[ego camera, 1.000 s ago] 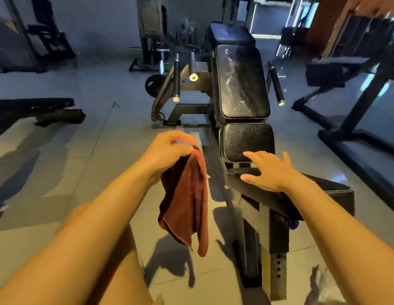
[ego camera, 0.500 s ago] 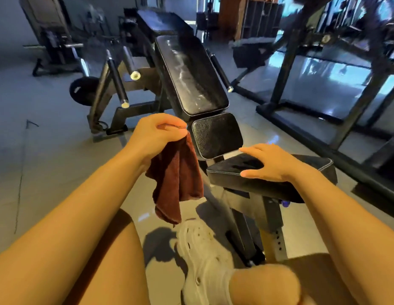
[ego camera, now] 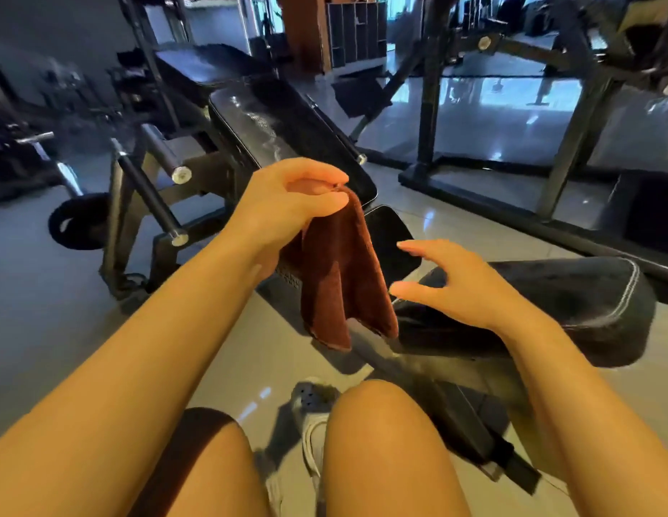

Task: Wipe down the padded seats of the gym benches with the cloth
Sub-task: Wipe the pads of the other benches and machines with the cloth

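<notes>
Your left hand [ego camera: 287, 203] pinches the top edge of the dark red terry cloth [ego camera: 343, 278], which hangs beside the black padded bench seat [ego camera: 571, 304]. Your right hand [ego camera: 459, 285] hovers over that seat, fingers loosely spread, holding nothing.

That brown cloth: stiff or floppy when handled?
Likely floppy: the cloth hangs in limp folds from the left hand, pinched at one edge. Probably light, since a pinch carries it. Its napped surface looks unlikely to slip.
</notes>
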Available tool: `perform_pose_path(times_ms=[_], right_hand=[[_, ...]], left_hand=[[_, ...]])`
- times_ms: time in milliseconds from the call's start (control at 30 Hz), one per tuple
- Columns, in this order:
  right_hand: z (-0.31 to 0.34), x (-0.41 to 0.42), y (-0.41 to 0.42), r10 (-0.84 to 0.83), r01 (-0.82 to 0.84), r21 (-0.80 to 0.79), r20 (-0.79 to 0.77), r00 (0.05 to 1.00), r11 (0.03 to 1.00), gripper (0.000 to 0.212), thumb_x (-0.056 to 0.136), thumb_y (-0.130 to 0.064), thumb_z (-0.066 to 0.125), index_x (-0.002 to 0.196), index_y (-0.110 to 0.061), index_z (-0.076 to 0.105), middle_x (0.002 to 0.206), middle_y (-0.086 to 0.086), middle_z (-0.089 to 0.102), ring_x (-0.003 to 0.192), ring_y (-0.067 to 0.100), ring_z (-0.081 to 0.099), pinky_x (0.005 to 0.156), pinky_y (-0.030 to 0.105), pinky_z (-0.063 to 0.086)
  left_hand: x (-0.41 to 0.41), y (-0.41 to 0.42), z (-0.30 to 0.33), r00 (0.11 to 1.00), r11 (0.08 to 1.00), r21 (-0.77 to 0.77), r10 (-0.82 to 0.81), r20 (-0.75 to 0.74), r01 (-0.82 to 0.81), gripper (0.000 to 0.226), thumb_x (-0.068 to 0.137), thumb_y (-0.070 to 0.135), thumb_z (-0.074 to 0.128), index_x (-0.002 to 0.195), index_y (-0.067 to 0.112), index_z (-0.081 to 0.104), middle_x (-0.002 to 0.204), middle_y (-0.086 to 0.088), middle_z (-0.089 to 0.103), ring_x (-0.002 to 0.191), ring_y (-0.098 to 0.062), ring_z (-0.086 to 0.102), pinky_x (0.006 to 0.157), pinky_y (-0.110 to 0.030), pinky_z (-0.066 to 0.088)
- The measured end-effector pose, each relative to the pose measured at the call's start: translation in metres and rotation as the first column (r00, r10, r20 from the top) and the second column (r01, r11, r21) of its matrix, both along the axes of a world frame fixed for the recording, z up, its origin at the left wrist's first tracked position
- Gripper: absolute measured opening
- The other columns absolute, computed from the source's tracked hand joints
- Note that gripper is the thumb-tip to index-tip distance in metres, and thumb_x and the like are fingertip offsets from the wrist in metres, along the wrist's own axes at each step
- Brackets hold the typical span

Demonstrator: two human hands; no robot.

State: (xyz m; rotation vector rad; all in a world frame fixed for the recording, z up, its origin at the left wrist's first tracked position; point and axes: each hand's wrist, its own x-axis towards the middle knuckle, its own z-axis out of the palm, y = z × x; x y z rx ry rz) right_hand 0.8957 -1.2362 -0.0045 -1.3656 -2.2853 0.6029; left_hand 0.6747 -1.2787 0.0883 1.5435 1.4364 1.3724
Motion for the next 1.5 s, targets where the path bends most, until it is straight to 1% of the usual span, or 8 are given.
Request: perform_pose_path(times_ms=[133, 233, 400, 733, 967, 1200, 1333, 1500], right_hand=[[-0.025, -0.066, -0.001, -0.151, 0.163, 0.082, -0.128, 0.98, 0.983, 0.024, 0.094, -0.04, 0.059, 0.089, -0.018, 0.068, 0.092, -0.003, 0.062, 0.086, 0.015, 0.057, 0.074, 0.035, 0.048], [-0.045, -0.076, 0.002, -0.302, 0.306, -0.015, -0.212, 0.93, 0.952, 0.013, 0.095, -0.027, 0.06, 0.095, -0.018, 0.07, 0.093, -0.005, 0.065, 0.084, 0.011, 0.055, 0.076, 0.029, 0.046], [-0.063, -0.1, 0.008, -0.472, 0.472, -0.021, -0.073, 0.879, 0.881, 0.019, 0.096, -0.03, 0.058, 0.108, -0.021, 0.071, 0.107, -0.001, 0.062, 0.089, 0.01, 0.05, 0.085, 0.03, 0.045], [-0.063, -0.144, 0.01, -0.729, 0.726, 0.071, 0.03, 0.684, 0.684, 0.036, 0.099, -0.046, 0.041, 0.121, -0.025, 0.061, 0.107, 0.003, 0.07, 0.093, 0.023, 0.066, 0.079, 0.034, 0.054], [-0.043, -0.158, 0.029, -0.752, 0.761, 0.069, -0.121, 0.649, 0.645, 0.022, 0.097, -0.039, 0.053, 0.104, -0.025, 0.067, 0.091, 0.001, 0.07, 0.078, 0.018, 0.062, 0.066, 0.029, 0.051], [-0.036, -0.185, 0.06, -0.739, 0.743, 0.074, -0.074, 0.67, 0.666, 0.016, 0.097, -0.038, 0.053, 0.103, -0.027, 0.063, 0.099, -0.007, 0.057, 0.09, 0.013, 0.056, 0.077, 0.027, 0.048], [-0.034, -0.184, 0.06, -0.752, 0.772, 0.101, -0.179, 0.634, 0.627, 0.006, 0.096, -0.032, 0.058, 0.095, -0.028, 0.063, 0.085, -0.006, 0.06, 0.075, 0.009, 0.055, 0.06, 0.018, 0.042], [-0.034, -0.17, 0.048, -0.785, 0.806, 0.002, -0.229, 0.576, 0.591, 0.016, 0.096, -0.031, 0.056, 0.109, -0.024, 0.064, 0.083, -0.001, 0.066, 0.071, 0.014, 0.065, 0.064, 0.035, 0.061]], left_hand=[[-0.025, 0.021, -0.012, 0.996, 0.996, 0.009, -0.084, -0.004, 0.084, 0.022, 0.082, 0.0, 0.072, 0.088, 0.021, 0.07, 0.071, 0.012, 0.066, 0.066, 0.004, 0.061, 0.057, -0.007, 0.042], [-0.057, 0.037, -0.033, 0.997, 0.997, -0.043, -0.071, -0.024, 0.07, 0.022, 0.081, -0.003, 0.071, 0.09, 0.017, 0.068, 0.071, 0.008, 0.063, 0.059, 0.005, 0.056, 0.052, -0.006, 0.038], [-0.106, 0.068, -0.077, 0.996, 0.982, -0.186, -0.053, -0.076, 0.038, 0.027, 0.077, -0.006, 0.074, 0.082, 0.02, 0.069, 0.074, -0.003, 0.063, 0.072, -0.014, 0.059, 0.07, -0.027, 0.052], [-0.15, 0.109, -0.083, 0.904, 0.96, -0.151, -0.274, -0.327, 0.236, 0.021, 0.077, 0.004, 0.077, 0.078, 0.025, 0.072, 0.065, 0.013, 0.068, 0.063, 0.005, 0.061, 0.064, -0.005, 0.044], [-0.167, 0.138, -0.085, 0.946, 0.962, 0.024, -0.261, -0.192, 0.27, 0.024, 0.079, 0.001, 0.075, 0.081, 0.025, 0.07, 0.076, 0.006, 0.07, 0.073, -0.001, 0.064, 0.073, -0.014, 0.05], [-0.191, 0.157, -0.084, 0.946, 0.953, 0.167, -0.207, -0.25, 0.253, 0.035, 0.08, 0.004, 0.074, 0.085, 0.038, 0.066, 0.086, 0.018, 0.069, 0.083, -0.002, 0.065, 0.078, -0.014, 0.05], [-0.2, 0.162, -0.085, 0.937, 0.95, 0.114, -0.257, -0.236, 0.289, 0.03, 0.075, 0.003, 0.078, 0.085, 0.03, 0.069, 0.078, 0.009, 0.07, 0.079, -0.004, 0.066, 0.077, -0.018, 0.051], [-0.189, 0.15, -0.089, 0.892, 0.898, 0.002, -0.436, -0.118, 0.439, 0.036, 0.07, 0.0, 0.082, 0.089, 0.028, 0.068, 0.077, 0.003, 0.069, 0.064, -0.005, 0.062, 0.069, -0.016, 0.051]])
